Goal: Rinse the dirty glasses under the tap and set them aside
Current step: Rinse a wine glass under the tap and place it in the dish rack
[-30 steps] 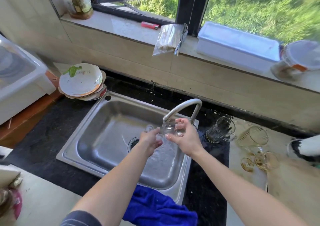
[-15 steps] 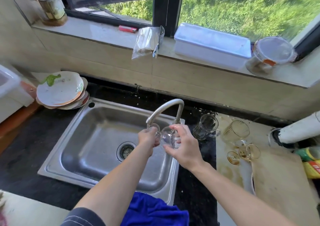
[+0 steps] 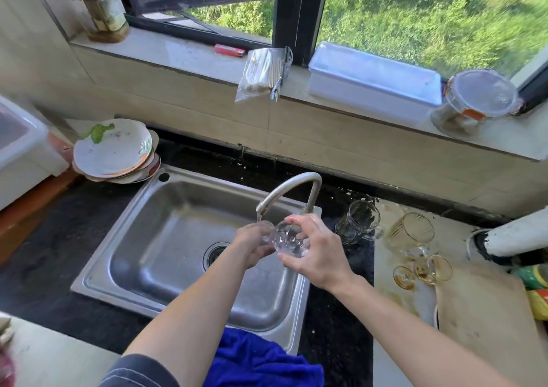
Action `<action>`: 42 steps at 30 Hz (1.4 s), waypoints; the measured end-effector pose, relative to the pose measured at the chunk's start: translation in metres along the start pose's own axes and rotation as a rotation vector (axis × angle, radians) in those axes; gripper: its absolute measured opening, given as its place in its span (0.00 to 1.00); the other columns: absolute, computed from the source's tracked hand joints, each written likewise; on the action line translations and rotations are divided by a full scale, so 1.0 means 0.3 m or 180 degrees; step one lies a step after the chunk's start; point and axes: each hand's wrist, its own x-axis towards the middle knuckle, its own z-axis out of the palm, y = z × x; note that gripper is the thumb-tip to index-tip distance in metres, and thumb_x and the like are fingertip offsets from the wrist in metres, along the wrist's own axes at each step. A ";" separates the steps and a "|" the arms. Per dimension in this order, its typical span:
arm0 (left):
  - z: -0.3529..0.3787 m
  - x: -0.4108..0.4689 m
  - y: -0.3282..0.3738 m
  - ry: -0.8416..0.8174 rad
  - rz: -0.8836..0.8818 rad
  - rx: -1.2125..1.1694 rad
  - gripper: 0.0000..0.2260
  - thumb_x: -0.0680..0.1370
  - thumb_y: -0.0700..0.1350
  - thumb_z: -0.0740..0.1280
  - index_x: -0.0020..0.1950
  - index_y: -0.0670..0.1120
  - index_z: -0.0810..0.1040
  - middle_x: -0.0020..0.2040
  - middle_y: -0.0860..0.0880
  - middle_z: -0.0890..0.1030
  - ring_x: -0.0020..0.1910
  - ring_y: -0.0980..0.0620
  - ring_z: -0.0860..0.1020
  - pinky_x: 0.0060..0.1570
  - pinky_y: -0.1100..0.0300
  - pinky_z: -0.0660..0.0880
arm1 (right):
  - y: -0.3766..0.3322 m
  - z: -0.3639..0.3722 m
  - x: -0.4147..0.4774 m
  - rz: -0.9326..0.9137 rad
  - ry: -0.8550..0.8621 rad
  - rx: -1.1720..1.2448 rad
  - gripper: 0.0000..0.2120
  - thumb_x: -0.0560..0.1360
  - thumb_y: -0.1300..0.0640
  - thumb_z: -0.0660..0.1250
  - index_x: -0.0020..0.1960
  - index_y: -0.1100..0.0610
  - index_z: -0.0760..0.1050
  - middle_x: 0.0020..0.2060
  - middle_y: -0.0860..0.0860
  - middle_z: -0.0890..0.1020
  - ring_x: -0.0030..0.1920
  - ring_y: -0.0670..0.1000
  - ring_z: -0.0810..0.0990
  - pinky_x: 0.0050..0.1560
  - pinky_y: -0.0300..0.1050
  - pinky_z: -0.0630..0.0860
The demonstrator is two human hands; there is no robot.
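A home kitchen, and a lived-in one. A steel sink (image 3: pixel 154 196) with a curved tap (image 3: pixel 292 183) is set into a dark counter (image 3: pixel 59 238), and water runs from the spout. Dirty plates (image 3: pixel 114 149) are stacked at the sink's far left corner. Used glasses (image 3: pixel 412 232) stand and lie to the right, beside a worn board (image 3: pixel 480 312). A blue cloth (image 3: pixel 261 360) hangs over the near edge. The tiled sill (image 3: pixel 184 48) holds a jar (image 3: pixel 102 9), a lighter (image 3: pixel 229 50) and a white box (image 3: pixel 373 84). Outside the window (image 3: pixel 296 15) is sunlit grass (image 3: pixel 415 9).
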 end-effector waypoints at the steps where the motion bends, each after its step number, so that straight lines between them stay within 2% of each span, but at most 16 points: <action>1: 0.002 -0.007 0.003 0.0119 -0.0012 0.0124 0.09 0.75 0.37 0.68 0.55 0.38 0.79 0.37 0.41 0.79 0.29 0.48 0.74 0.25 0.61 0.73 | -0.001 -0.001 -0.003 0.0044 -0.0022 0.0060 0.30 0.64 0.44 0.75 0.64 0.46 0.73 0.55 0.41 0.75 0.46 0.41 0.78 0.46 0.44 0.80; 4: -0.001 -0.020 0.003 0.0204 -0.0117 0.0309 0.08 0.77 0.47 0.67 0.49 0.42 0.78 0.31 0.45 0.75 0.26 0.51 0.69 0.25 0.62 0.67 | -0.004 -0.015 -0.003 0.0376 0.0128 0.0600 0.29 0.63 0.47 0.78 0.62 0.44 0.73 0.54 0.40 0.76 0.44 0.45 0.80 0.43 0.42 0.81; 8: -0.016 -0.026 0.029 -0.0444 -0.0284 -0.0746 0.14 0.79 0.54 0.60 0.44 0.44 0.74 0.34 0.47 0.73 0.29 0.52 0.70 0.24 0.64 0.67 | 0.021 -0.022 0.011 0.1358 0.0352 0.1695 0.25 0.64 0.53 0.79 0.57 0.46 0.73 0.52 0.49 0.79 0.46 0.51 0.83 0.44 0.48 0.82; 10: -0.031 -0.022 0.044 -0.0606 -0.0293 -0.1253 0.14 0.78 0.54 0.61 0.42 0.44 0.73 0.34 0.47 0.73 0.26 0.53 0.70 0.20 0.66 0.64 | 0.047 -0.011 0.015 0.1883 0.0301 0.2294 0.22 0.68 0.56 0.77 0.57 0.49 0.71 0.54 0.56 0.79 0.45 0.56 0.84 0.40 0.49 0.82; 13: -0.061 -0.035 0.061 -0.0789 -0.0308 -0.1493 0.10 0.80 0.48 0.61 0.45 0.42 0.72 0.36 0.47 0.73 0.21 0.57 0.68 0.16 0.69 0.60 | 0.096 0.023 0.009 0.2303 -0.0131 0.2676 0.22 0.72 0.60 0.73 0.63 0.55 0.70 0.55 0.58 0.79 0.47 0.55 0.84 0.37 0.46 0.80; 17: -0.059 -0.071 0.089 -0.0987 -0.0257 -0.1282 0.05 0.80 0.38 0.57 0.47 0.41 0.71 0.36 0.47 0.75 0.20 0.59 0.64 0.17 0.71 0.56 | 0.151 0.087 0.006 0.2187 -0.0772 0.1969 0.30 0.67 0.56 0.78 0.65 0.49 0.70 0.57 0.53 0.75 0.54 0.53 0.79 0.44 0.47 0.80; 21: -0.015 -0.117 0.114 -0.1046 0.0111 -0.0644 0.08 0.79 0.34 0.58 0.48 0.40 0.76 0.39 0.44 0.79 0.22 0.57 0.67 0.20 0.69 0.60 | 0.169 0.132 0.027 0.1594 -0.0838 0.0708 0.40 0.63 0.51 0.80 0.71 0.49 0.66 0.60 0.45 0.74 0.57 0.48 0.76 0.58 0.47 0.75; 23: -0.006 -0.127 0.123 -0.1161 0.0223 -0.0357 0.06 0.79 0.35 0.59 0.51 0.39 0.75 0.43 0.43 0.79 0.25 0.55 0.70 0.22 0.66 0.65 | 0.169 0.150 0.039 0.1334 -0.0883 0.0152 0.42 0.64 0.47 0.78 0.72 0.44 0.63 0.63 0.43 0.72 0.60 0.46 0.75 0.58 0.48 0.75; 26: -0.013 -0.126 0.130 -0.1192 0.0256 -0.0100 0.06 0.80 0.37 0.59 0.53 0.41 0.75 0.44 0.42 0.78 0.27 0.52 0.74 0.25 0.63 0.70 | 0.157 0.170 0.056 0.1214 -0.0954 -0.0171 0.35 0.64 0.45 0.75 0.68 0.42 0.65 0.59 0.44 0.75 0.57 0.47 0.76 0.54 0.49 0.76; 28: -0.022 -0.130 0.129 -0.1105 0.0376 0.0150 0.06 0.80 0.37 0.60 0.51 0.41 0.77 0.39 0.45 0.80 0.28 0.52 0.75 0.25 0.63 0.70 | 0.145 0.187 0.068 0.1258 -0.1050 -0.0080 0.33 0.63 0.47 0.76 0.65 0.45 0.67 0.58 0.45 0.77 0.56 0.47 0.76 0.54 0.49 0.76; 31: -0.034 -0.136 0.134 -0.0852 0.0725 0.0635 0.06 0.79 0.36 0.64 0.46 0.42 0.80 0.32 0.51 0.80 0.28 0.55 0.74 0.28 0.62 0.68 | 0.127 0.227 0.081 0.1204 -0.1160 0.0141 0.37 0.61 0.45 0.79 0.66 0.46 0.67 0.60 0.45 0.77 0.58 0.48 0.76 0.58 0.49 0.75; 33: -0.047 -0.139 0.151 -0.0675 0.0972 0.0979 0.05 0.77 0.35 0.66 0.45 0.42 0.81 0.31 0.51 0.79 0.27 0.56 0.72 0.29 0.63 0.67 | 0.115 0.259 0.089 0.1176 -0.1228 0.0266 0.38 0.62 0.46 0.78 0.68 0.47 0.66 0.61 0.47 0.77 0.59 0.49 0.76 0.59 0.49 0.75; 35: -0.070 -0.140 0.174 -0.0403 0.1142 0.1293 0.06 0.75 0.34 0.68 0.47 0.43 0.82 0.34 0.50 0.78 0.29 0.56 0.71 0.29 0.63 0.68 | 0.102 0.282 0.102 0.1186 -0.1199 0.0329 0.34 0.64 0.50 0.77 0.67 0.48 0.67 0.60 0.48 0.77 0.58 0.50 0.75 0.56 0.47 0.76; 37: -0.110 -0.131 0.192 -0.0022 0.1212 0.1401 0.08 0.74 0.34 0.67 0.50 0.42 0.82 0.36 0.49 0.79 0.31 0.55 0.72 0.29 0.64 0.69 | 0.091 0.292 0.122 0.1264 -0.1155 0.0349 0.30 0.65 0.53 0.75 0.63 0.48 0.69 0.55 0.49 0.78 0.54 0.50 0.76 0.49 0.45 0.76; 39: -0.168 -0.112 0.197 0.0315 0.1170 0.1219 0.09 0.74 0.34 0.66 0.52 0.41 0.80 0.38 0.47 0.79 0.32 0.54 0.73 0.29 0.64 0.69 | 0.083 0.300 0.145 0.1405 -0.1201 0.0467 0.26 0.63 0.53 0.74 0.60 0.48 0.72 0.45 0.50 0.79 0.43 0.49 0.76 0.41 0.46 0.75; 42: -0.264 -0.086 0.167 0.0704 0.0944 0.0964 0.07 0.76 0.33 0.62 0.50 0.41 0.77 0.38 0.44 0.79 0.30 0.53 0.72 0.25 0.66 0.68 | 0.063 0.326 0.181 0.1689 -0.1282 0.0872 0.22 0.60 0.50 0.74 0.53 0.49 0.73 0.37 0.50 0.77 0.36 0.49 0.73 0.36 0.46 0.72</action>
